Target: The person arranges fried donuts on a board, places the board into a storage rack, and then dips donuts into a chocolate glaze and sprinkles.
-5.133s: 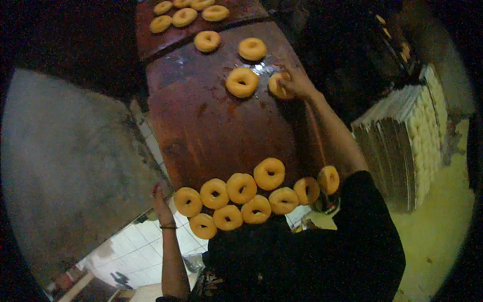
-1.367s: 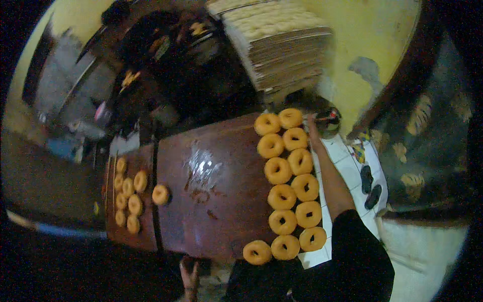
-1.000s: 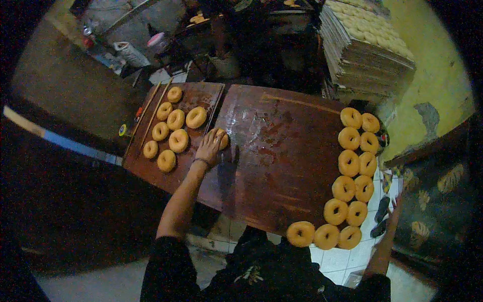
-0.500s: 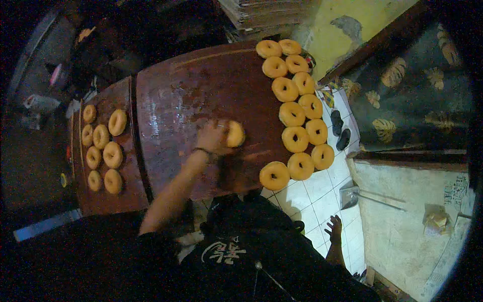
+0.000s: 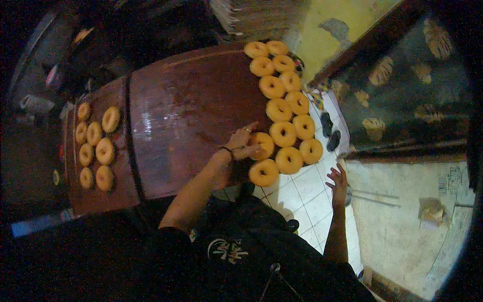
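My left hand point(image 5: 242, 144) grips a ring doughnut point(image 5: 265, 143) at the right side of the brown table point(image 5: 176, 110). Its fingers and thumb cover that doughnut's left part, while one finger points outward. Beside it, two columns of golden doughnuts point(image 5: 283, 134) run along the table's right edge, and one doughnut point(image 5: 264, 172) lies just below. Off to the right, above the tiled floor, my right hand point(image 5: 338, 180) is raised, empty, with its fingers apart. A second group of doughnuts point(image 5: 105, 151) sits on the left panel of the table.
White floor tiles point(image 5: 317, 205) show right of the table, with dark slippers point(image 5: 329, 133) on them. A dark patterned curtain point(image 5: 397, 100) hangs at the right above a pale wall point(image 5: 392, 226). A stacked pile point(image 5: 256, 17) stands beyond the table's far edge.
My left hand has carried the doughnut rightward from mid-table to the rows at the edge. My right hand has risen further into view. The whole view has shifted slightly.
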Action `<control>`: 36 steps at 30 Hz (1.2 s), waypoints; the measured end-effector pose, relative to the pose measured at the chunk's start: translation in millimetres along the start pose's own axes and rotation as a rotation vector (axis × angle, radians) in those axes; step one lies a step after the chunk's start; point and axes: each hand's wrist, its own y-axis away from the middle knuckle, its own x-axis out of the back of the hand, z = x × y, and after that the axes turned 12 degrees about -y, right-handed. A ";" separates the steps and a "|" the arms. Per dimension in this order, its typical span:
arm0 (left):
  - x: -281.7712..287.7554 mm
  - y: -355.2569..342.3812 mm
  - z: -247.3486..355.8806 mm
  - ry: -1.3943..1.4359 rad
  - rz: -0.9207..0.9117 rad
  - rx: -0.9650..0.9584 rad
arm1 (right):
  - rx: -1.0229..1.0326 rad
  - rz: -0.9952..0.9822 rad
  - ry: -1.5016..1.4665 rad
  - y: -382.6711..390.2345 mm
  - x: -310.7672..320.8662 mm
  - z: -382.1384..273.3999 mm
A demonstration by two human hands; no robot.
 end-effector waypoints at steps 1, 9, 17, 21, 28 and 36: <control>6.5 12.8 -8.6 0.035 0.049 -0.012 | 0.034 -0.052 -0.015 -9.0 -28.7 -11.2; 157.4 248.6 -139.8 -0.156 0.666 0.308 | 0.054 -0.791 0.056 4.1 -406.7 -53.1; 234.3 307.5 -321.5 -0.682 0.538 0.973 | 1.081 -1.070 1.071 45.8 -833.5 -27.9; 242.9 283.9 -344.0 -0.612 0.519 0.737 | 0.703 -1.145 1.306 6.0 -871.3 16.9; 227.8 249.1 -297.7 -0.634 0.510 0.460 | 0.743 -0.897 1.099 -78.7 -575.0 -27.7; 153.0 -16.3 -96.9 -0.148 0.245 0.101 | 0.544 -0.459 0.879 -106.2 -282.4 -64.2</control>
